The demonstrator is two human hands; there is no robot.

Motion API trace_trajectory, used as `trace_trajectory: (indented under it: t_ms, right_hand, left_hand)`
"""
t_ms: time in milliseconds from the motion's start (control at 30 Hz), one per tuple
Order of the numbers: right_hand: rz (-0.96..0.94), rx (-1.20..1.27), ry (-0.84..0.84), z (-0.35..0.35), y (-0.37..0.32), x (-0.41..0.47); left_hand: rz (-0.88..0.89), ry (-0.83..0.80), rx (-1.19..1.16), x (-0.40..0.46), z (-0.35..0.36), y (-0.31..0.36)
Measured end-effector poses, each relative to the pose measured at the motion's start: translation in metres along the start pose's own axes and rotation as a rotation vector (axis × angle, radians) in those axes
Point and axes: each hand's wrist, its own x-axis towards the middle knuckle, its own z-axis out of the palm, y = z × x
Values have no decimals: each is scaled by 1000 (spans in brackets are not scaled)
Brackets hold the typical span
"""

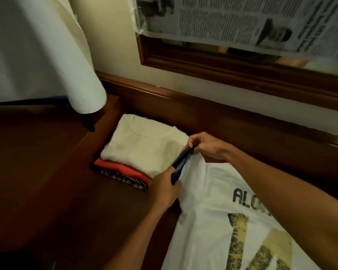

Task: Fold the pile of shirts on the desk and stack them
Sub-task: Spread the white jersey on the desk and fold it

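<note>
A white jersey [222,221] with dark lettering and a large gold-and-black number lies flat on the wooden desk [57,172], back side up. Its left sleeve ends in a dark blue cuff [180,162]. My left hand [164,190] pinches the near end of that cuff, and my right hand [207,145] pinches the far end. Just left of the hands sits a stack of folded shirts: a cream shirt [144,147] on top, an orange one [123,168] under it, and a dark patterned one [125,179] at the bottom.
A white lampshade [47,55] hangs over the desk's back left. A raised wooden ledge [222,112] runs along the wall behind the desk. Above it is a wood-framed mirror [242,61] with newspaper [242,18] taped over it.
</note>
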Motion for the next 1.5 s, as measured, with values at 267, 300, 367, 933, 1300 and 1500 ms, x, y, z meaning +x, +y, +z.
trace_trajectory:
  t_ms: [267, 300, 367, 933, 1300, 1500]
  right_hand:
    - [-85, -364, 207, 31, -41, 26]
    - [-93, -408, 228, 39, -43, 32]
    - [-68, -430, 271, 56, -43, 41]
    - [404, -742, 322, 70, 104, -27]
    - [399, -585, 444, 72, 100, -45]
    - [382, -394, 754, 96, 117, -158]
  left_hand:
    - [88, -5, 196, 4, -53, -20]
    - [63, -21, 176, 4, -53, -22]
    - [13, -45, 124, 4, -47, -28]
    - [578, -169, 770, 86, 20, -41]
    - [458, -210, 899, 83, 19, -18]
    - [442, -140, 746, 47, 20, 18]
